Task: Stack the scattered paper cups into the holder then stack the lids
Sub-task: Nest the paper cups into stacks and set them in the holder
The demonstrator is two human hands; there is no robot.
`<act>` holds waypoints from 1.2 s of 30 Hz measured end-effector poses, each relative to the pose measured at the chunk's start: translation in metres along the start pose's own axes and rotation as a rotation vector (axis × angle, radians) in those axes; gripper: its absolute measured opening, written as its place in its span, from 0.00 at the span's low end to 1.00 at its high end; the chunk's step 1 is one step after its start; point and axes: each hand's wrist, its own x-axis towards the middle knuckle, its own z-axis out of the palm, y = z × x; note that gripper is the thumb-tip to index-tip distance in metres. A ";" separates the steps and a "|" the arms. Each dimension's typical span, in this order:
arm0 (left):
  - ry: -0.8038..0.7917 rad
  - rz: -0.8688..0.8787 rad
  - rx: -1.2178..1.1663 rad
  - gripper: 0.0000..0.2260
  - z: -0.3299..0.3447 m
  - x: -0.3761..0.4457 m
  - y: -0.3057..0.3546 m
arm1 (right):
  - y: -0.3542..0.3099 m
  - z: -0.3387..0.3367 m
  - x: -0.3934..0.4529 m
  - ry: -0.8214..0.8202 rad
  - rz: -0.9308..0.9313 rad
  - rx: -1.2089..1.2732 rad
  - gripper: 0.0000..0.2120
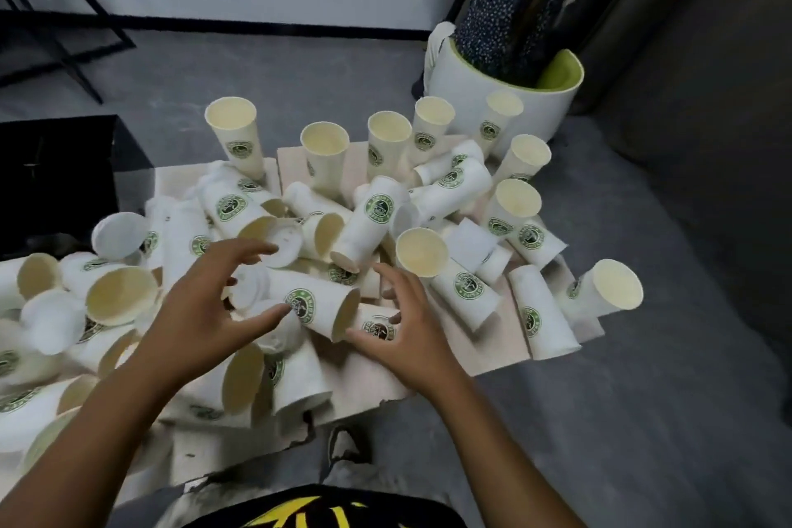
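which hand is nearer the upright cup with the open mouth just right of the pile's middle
Right. The right hand is just below-left of that upright cup; the left hand is further left, over the lying cups.

Cup pile (25, 356) cut by left edge; seated person (505, 4) cropped at top; logo lettering blurred.

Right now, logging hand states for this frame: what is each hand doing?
Left hand: open, fingers spread over a lying paper cup, gripping nothing.
Right hand: open, fingers spread, gripping nothing.

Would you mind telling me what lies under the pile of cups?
Pale cardboard sheets show beneath the cups, resting on grey floor. Whatever lies under the heap's middle is covered.
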 end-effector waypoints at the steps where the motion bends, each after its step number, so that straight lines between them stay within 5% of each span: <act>1: -0.015 0.003 -0.009 0.30 0.008 0.004 0.005 | 0.006 -0.007 -0.003 0.029 0.011 0.008 0.39; 13: -0.149 0.168 -0.090 0.30 0.098 0.087 0.041 | 0.080 -0.103 0.018 0.330 0.087 -0.007 0.35; 26: -0.142 0.089 -0.007 0.32 0.107 0.106 0.008 | 0.148 -0.108 0.112 0.139 0.157 -0.529 0.41; 36: -0.154 0.096 -0.027 0.29 0.114 0.118 0.013 | 0.164 -0.108 0.123 0.006 0.291 -0.687 0.48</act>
